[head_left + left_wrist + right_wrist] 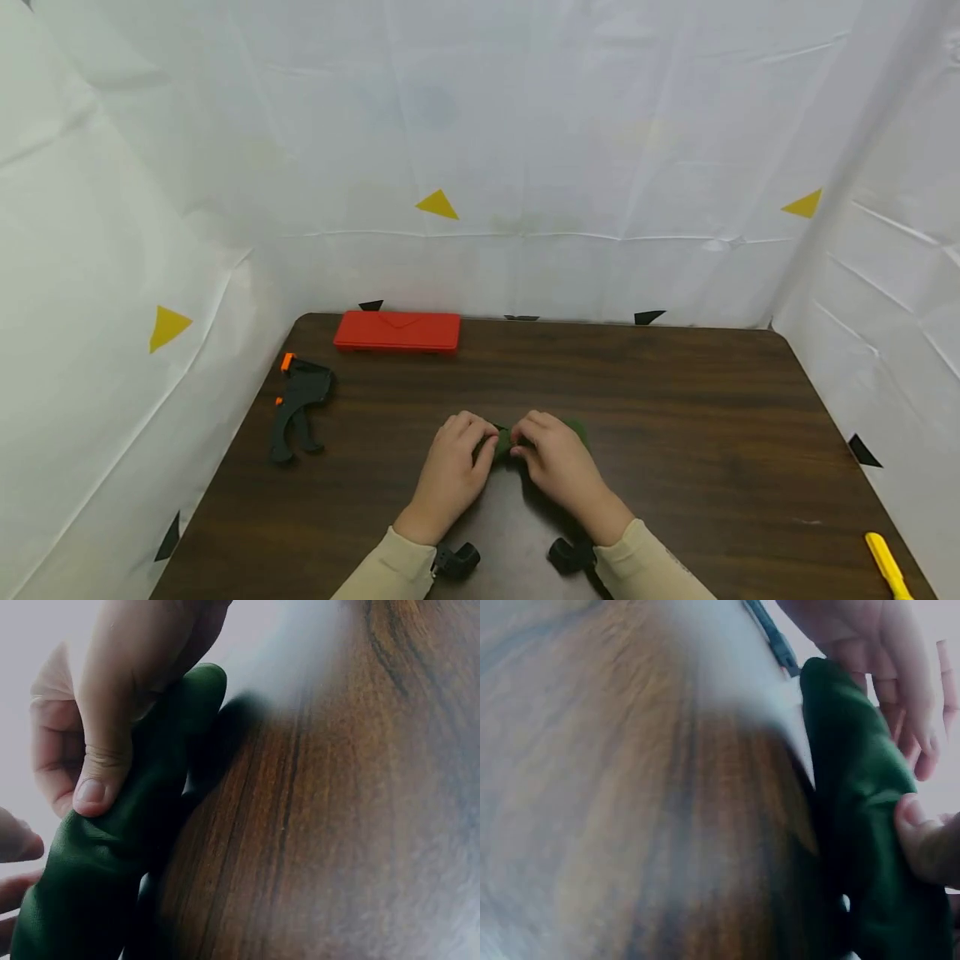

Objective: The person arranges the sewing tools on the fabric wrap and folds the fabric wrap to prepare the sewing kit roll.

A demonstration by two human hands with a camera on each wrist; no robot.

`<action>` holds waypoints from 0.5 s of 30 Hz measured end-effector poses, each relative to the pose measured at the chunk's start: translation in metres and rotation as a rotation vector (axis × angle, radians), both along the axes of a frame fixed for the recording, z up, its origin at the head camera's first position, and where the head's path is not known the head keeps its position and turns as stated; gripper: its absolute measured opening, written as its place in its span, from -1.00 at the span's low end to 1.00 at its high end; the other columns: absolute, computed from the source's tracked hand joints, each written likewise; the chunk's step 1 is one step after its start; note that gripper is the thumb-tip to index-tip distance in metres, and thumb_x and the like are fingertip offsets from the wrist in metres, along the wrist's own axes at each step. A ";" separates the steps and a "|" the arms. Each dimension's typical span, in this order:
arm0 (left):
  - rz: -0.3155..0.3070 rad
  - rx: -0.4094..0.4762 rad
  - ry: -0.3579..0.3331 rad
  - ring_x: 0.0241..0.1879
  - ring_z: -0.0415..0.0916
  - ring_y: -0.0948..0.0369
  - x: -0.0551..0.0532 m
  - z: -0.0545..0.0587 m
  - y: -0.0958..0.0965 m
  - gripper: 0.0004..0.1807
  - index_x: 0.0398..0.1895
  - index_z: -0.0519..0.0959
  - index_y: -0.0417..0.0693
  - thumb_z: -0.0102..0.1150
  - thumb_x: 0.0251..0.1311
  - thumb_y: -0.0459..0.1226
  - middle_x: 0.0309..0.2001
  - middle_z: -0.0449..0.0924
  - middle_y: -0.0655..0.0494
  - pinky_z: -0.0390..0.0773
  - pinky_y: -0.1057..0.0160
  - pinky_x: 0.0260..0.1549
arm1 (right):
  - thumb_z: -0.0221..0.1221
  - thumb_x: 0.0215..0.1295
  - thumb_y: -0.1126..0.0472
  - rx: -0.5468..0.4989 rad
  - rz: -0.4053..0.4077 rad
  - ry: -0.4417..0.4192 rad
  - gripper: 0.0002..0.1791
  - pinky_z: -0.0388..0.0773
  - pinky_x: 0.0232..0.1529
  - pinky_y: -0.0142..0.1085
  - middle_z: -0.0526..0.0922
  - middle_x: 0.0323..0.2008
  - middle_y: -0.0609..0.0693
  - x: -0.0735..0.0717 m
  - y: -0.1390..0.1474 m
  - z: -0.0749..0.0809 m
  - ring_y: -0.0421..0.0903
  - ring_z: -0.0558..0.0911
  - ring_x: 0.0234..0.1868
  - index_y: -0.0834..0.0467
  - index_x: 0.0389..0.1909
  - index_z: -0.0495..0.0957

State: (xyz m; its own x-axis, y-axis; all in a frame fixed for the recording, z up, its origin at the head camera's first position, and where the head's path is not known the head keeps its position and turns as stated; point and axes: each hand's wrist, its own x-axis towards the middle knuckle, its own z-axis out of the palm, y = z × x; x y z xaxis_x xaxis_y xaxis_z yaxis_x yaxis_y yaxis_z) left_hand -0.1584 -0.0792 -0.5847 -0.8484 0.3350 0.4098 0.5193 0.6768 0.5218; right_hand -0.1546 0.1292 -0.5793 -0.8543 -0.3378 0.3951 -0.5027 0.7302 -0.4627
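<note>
A long dark green soft-looking item [161, 765] with smooth skin and rounded ends lies between my hands; its exact kind is unclear. In the left wrist view, my right hand [112, 690] pinches its upper edge, thumb flat against the near side. The right wrist view shows that thumb [922, 836] pressing a crease into it. My left hand [456, 467] hovers close by. Its loosely bent fingers [919, 712] are beside the item's other end, and whether any touches it is hard to tell. Hands cover much of the green item in the head view.
A red flat case [397, 332] lies at the table's back edge. To the left is a black trigger clamp-like tool [303, 404] with orange tips. A yellow-handled tool [887, 567] sits at the right front edge. White sheets [525, 125] enclose the brown table [712, 417].
</note>
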 end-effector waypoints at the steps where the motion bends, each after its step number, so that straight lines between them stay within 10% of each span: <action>1: -0.007 -0.010 0.006 -0.05 0.61 0.21 0.000 0.000 0.000 -0.87 0.02 0.75 0.10 0.37 0.50 -0.18 -0.03 0.68 0.26 0.61 0.09 -0.01 | 0.57 0.24 0.26 -0.003 -0.007 0.012 -0.80 0.72 -0.14 -0.28 0.71 -0.24 -0.20 0.000 0.000 -0.001 -0.21 0.67 -0.21 0.03 -0.22 0.73; 15: -0.051 -0.088 -0.094 0.18 0.67 0.14 -0.002 -0.006 -0.003 -0.68 0.24 0.73 0.13 0.38 0.50 -0.11 0.16 0.70 0.21 0.61 -0.06 0.29 | 0.63 0.16 0.25 0.030 0.009 0.066 -0.68 0.62 -0.17 -0.27 0.57 -0.25 -0.15 -0.004 0.002 -0.009 -0.22 0.52 -0.25 -0.02 -0.30 0.63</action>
State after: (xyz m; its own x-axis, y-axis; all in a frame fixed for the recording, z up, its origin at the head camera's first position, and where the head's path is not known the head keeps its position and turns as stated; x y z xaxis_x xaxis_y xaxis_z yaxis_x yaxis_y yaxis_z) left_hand -0.1606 -0.0817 -0.5902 -0.8625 0.4102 0.2963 0.5060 0.6959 0.5096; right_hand -0.1591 0.1312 -0.5884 -0.8234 -0.3583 0.4400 -0.5384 0.7383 -0.4062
